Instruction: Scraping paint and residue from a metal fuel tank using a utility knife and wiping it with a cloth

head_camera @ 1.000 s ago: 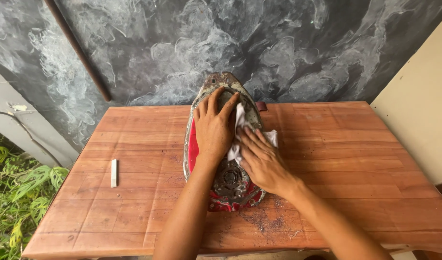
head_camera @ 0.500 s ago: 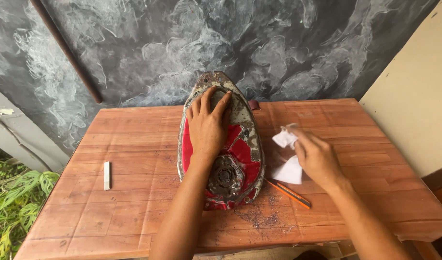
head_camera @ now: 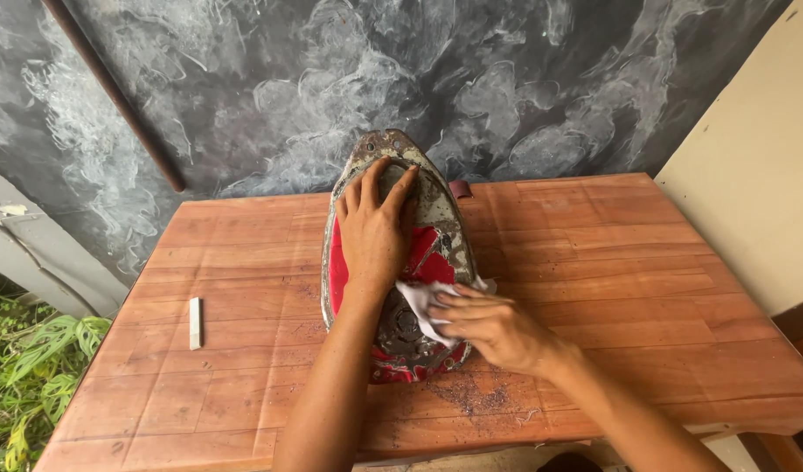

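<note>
A white chalk stick [head_camera: 194, 310] lies at the left of the wooden worktop [head_camera: 646, 262], well apart from the work and near the left edge; a careless sweep of an arm could knock it off. Next comes the left hand [head_camera: 372, 229], pressed flat on the upper half of a rusted red fuel tank [head_camera: 441, 223], its fingers [head_camera: 377, 182] spread open and reaching toward the narrow far end. The tank stands on the worktop's middle, its peeling paint and corroded round cap [head_camera: 403, 322] facing up. Because only a flat palm steadies it, the curved shell could probably rock or slide if the rubbing pushes sideways. To the right, the right hand [head_camera: 496, 325] lies over the tank's lower right side, its fingers closed on a white cloth [head_camera: 419, 301] bunched against the metal just beside the cap. The cloth is thin, so the flaking rust could snag it or scrape the fingertips. Loose dark grit [head_camera: 476, 398] lies on the worktop below the tank and could scatter further.
</note>
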